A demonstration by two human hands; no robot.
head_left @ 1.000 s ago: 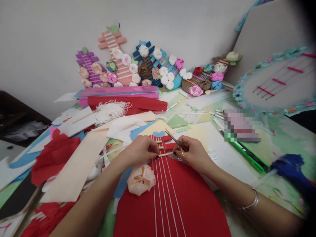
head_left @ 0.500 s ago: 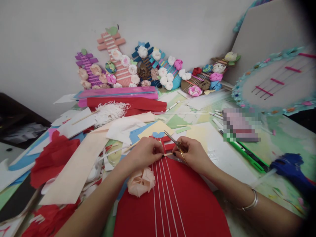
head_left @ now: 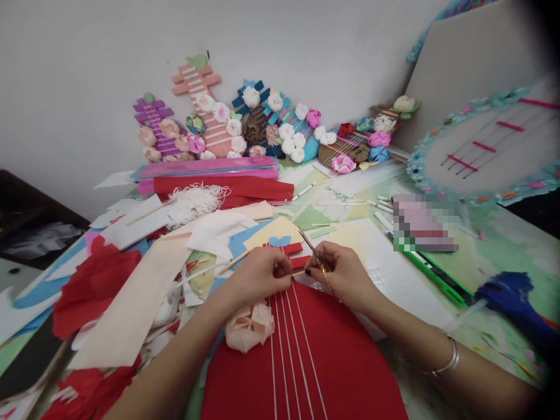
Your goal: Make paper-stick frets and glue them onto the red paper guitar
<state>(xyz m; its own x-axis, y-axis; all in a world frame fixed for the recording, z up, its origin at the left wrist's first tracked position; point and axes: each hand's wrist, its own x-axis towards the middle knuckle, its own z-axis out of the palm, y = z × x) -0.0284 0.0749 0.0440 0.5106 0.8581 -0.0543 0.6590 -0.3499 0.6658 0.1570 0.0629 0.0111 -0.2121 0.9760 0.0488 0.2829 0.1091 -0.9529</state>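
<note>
A red lute-shaped paper craft (head_left: 354,367) lies before me with white strings (head_left: 291,338) running down it. Across the top of its strings sits a thin pale strip (head_left: 299,273), one end pinched by the fingertips of my left hand (head_left: 262,271). My right hand (head_left: 347,273) grips small gold-handled scissors (head_left: 322,262), blades pointing up and away, while its fingertips are at the strip's other end. A peach paper flower (head_left: 249,328) rests on the craft's left shoulder, below my left wrist. The blue paper piece (head_left: 280,240) tops the craft's neck.
Finished paper lutes (head_left: 210,128) lean along the wall. Left are white string (head_left: 196,201), a peach paper strip (head_left: 126,309) and red crepe paper (head_left: 94,286). On the right lie a green cutter (head_left: 437,277), a blue glue gun (head_left: 507,297) and a blue-rimmed round craft (head_left: 485,146).
Both hands stay at the strip with only slight finger shifts. The scissors have tilted a little, and the view has shifted slightly.
</note>
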